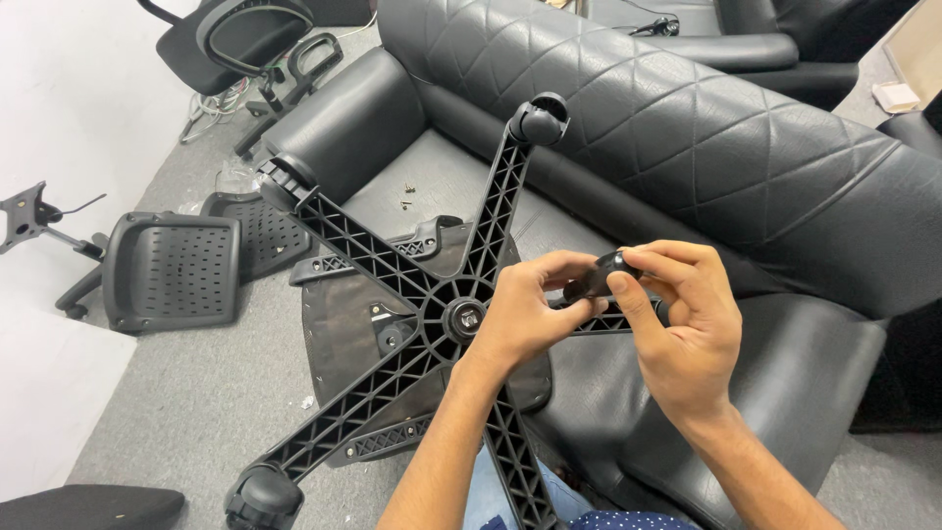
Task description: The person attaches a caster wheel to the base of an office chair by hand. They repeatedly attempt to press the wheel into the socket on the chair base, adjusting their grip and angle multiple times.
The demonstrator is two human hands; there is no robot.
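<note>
base on seat | sofa behind | backrest left on floor

Caster mostly hidden, seemingly behind fingers.

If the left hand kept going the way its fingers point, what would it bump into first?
Probably the small black caster wheel that the left hand already pinches together with the right hand; the right hand's fingers come just past it.
</note>
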